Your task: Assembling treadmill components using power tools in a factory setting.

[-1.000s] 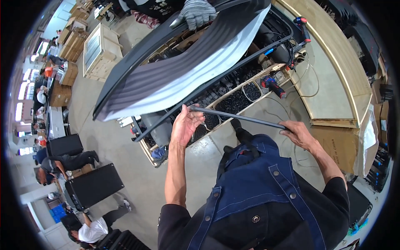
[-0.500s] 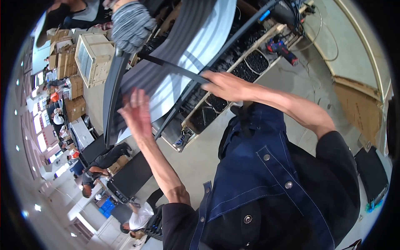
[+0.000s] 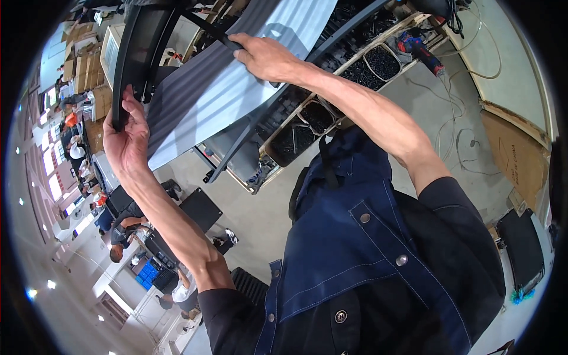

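My left hand (image 3: 128, 142) is closed around the lower end of a long black curved rail (image 3: 123, 65), part of a dark frame at the upper left. A thin black bar (image 3: 204, 25) runs from that frame toward my right hand (image 3: 263, 58), whose thumb and fingers grip the bar's near end. Beneath both hands lies a ribbed, curved grey-white sheet (image 3: 236, 89) over the worktable. What holds the frame's far end is mostly cut off at the top edge.
A wooden-edged bench with trays of small black parts (image 3: 378, 62) stands beyond my right forearm. A red and blue power drill (image 3: 421, 53) lies at its end, with cables (image 3: 452, 112) on the floor. Cardboard boxes (image 3: 83, 68) and several people are in the left background.
My left hand has moved left from over the sheet and closed on the rail's end. My right hand has shifted left and up with the bar; the frame and a person's gloved hand moved up.
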